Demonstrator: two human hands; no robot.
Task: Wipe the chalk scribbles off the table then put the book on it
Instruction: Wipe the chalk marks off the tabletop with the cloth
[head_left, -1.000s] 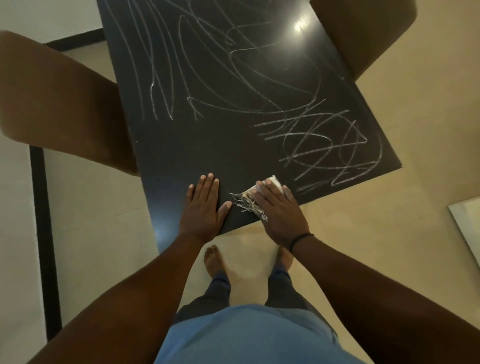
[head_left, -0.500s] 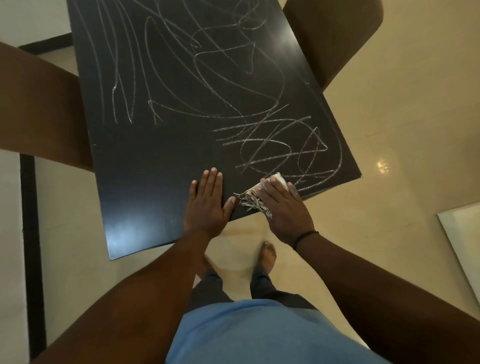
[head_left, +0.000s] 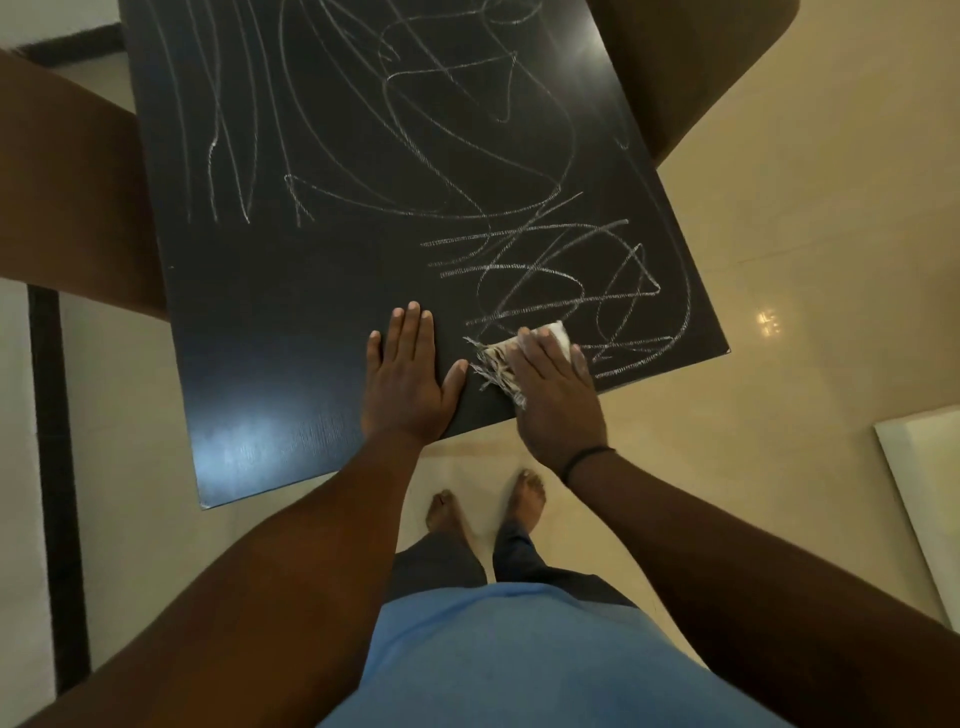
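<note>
Left hand (head_left: 408, 384): flat on the table (head_left: 291, 322) near its front edge, fingers straight and together, thumb spread, holding nothing.
Right hand (head_left: 558, 400): just right of the left, palm down, fingers extended, pressing the cloth (head_left: 501, 364) onto the table.
Cloth: frayed edge sticks out left of the fingers, at the near edge of the scribbles (head_left: 566, 280).
Scribbles: chalk lines cover the table's far and right parts.
Book: not visible.

Both arms reach forward and down, elbows slightly bent. The left hand (head_left: 407, 384) lies flat, palm down, fingers straight and together, thumb spread to the right. The right hand (head_left: 558, 400), just beside it, presses palm down with fingers extended; a dark band (head_left: 586, 459) circles its wrist.
</note>
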